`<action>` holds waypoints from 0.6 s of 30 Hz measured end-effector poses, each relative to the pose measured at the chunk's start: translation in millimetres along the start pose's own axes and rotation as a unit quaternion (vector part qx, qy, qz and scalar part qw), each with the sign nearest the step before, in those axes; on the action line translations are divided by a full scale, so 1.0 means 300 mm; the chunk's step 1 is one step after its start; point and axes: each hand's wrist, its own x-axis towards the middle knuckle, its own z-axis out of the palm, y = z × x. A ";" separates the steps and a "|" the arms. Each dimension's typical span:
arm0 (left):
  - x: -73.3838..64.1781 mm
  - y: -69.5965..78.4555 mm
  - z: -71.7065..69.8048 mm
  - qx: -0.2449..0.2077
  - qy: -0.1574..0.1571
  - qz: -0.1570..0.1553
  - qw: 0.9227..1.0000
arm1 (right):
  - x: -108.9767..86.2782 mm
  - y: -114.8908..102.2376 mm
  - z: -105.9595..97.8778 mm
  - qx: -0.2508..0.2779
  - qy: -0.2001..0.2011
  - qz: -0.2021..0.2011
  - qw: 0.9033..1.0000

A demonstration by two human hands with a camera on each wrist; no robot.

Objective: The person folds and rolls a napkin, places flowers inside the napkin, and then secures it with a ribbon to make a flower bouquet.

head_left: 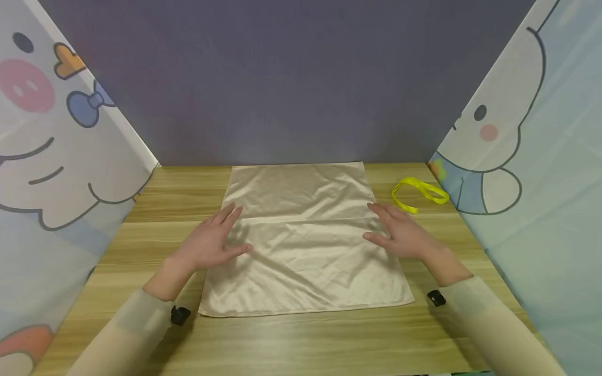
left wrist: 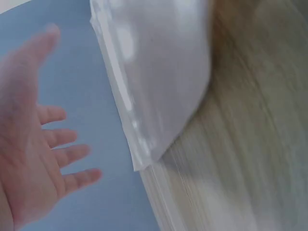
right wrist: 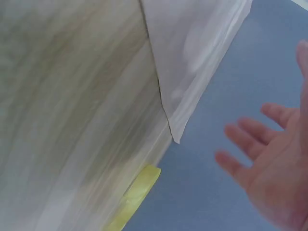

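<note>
A cream satin cloth (head_left: 301,261) lies spread on the wooden table, lightly wrinkled, with a crease running across its middle. Over its left edge is my left hand (head_left: 211,243), fingers extended and thumb apart, holding nothing. My right hand (head_left: 400,232) mirrors it at the right edge, also with nothing in its grasp. Both palms face inward and appear raised above the fabric; in the left wrist view the left hand (left wrist: 36,159) is apart from the cloth (left wrist: 159,72). The right wrist view likewise shows the right hand (right wrist: 274,159) clear of the cloth (right wrist: 192,53).
A yellow ribbon (head_left: 418,188) lies loosely looped at the table's back right, beyond the right hand. The wooden table (head_left: 301,344) meets a grey panel (head_left: 291,78) at the back. Cartoon-printed panels (head_left: 61,156) stand along both sides.
</note>
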 end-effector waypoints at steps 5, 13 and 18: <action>0.005 0.029 0.009 -0.053 0.020 0.051 0.997 | -0.028 0.018 -0.004 0.052 -0.030 -0.025 0.998; 0.023 0.105 0.044 -0.121 -0.027 0.109 0.986 | -0.114 0.075 0.025 0.162 -0.123 -0.053 0.978; 0.034 0.137 0.067 -0.120 -0.044 0.127 0.984 | -0.181 0.118 0.033 0.225 -0.160 -0.054 0.960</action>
